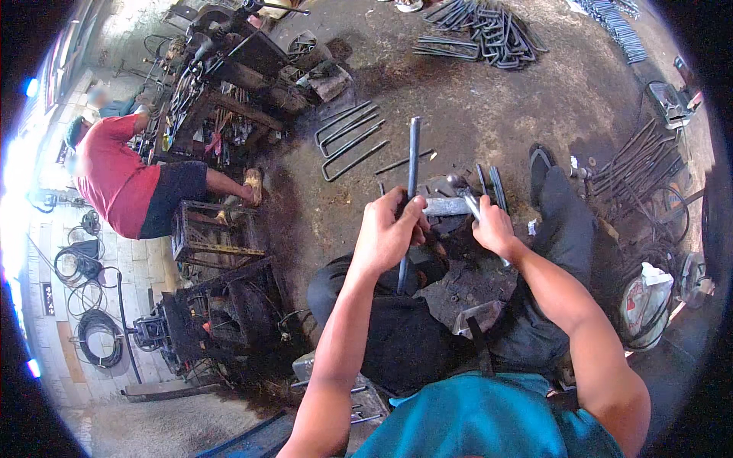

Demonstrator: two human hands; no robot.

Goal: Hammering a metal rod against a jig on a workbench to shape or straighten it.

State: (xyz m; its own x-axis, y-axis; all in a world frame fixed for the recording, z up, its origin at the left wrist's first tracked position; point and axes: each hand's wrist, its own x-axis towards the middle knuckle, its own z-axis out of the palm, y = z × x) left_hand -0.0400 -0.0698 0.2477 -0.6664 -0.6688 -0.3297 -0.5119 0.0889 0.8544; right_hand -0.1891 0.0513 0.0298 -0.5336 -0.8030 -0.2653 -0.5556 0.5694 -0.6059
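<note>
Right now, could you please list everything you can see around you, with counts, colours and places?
steel rod: one, grey, held upright-ish over the block ahead, left grip around it
hammer: one, metal head, in the right grip, head at the block
metal block: one, grey, on the floor between the knees
bent rod loops: a few, grey, on the floor ahead left
rod pile: many, dark, floor at top
workbench: one, dark, cluttered, upper left
crate: one, dark, left of centre
person in red shirt: one, at left, bending by the bench
cable coils: several, black, lower left
left hand: one, gripping the rod
right hand: one, gripping the hammer handle
</note>
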